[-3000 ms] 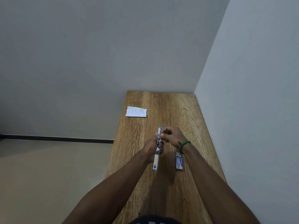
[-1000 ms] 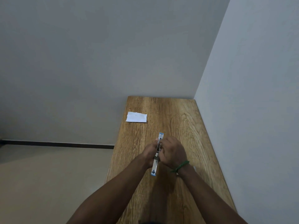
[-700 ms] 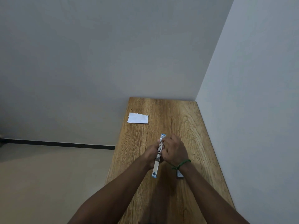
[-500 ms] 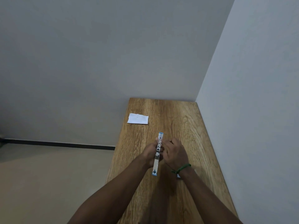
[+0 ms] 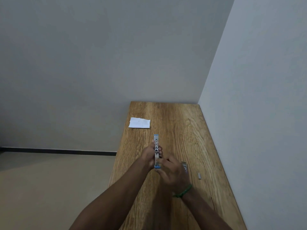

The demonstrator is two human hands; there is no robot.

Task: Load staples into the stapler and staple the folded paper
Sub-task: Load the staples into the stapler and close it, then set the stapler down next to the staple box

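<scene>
The blue and silver stapler (image 5: 156,146) lies opened out flat, pointing away from me over the middle of the wooden table (image 5: 182,130). My left hand (image 5: 150,154) grips its left side. My right hand (image 5: 172,173) has its fingertips at the stapler's near blue end. The folded white paper (image 5: 139,123) lies flat at the far left edge of the table. The staple box (image 5: 184,165) shows partly behind my right hand. A small strip of staples (image 5: 199,175) lies on the table to the right.
The table stands in a corner, with walls along its far and right sides. Its left edge drops to a beige floor (image 5: 49,188). A green band (image 5: 182,192) circles my right wrist.
My right hand has slid from the middle of the stapler back to its near end. The staple box and a loose staple strip have come into view beside it.
</scene>
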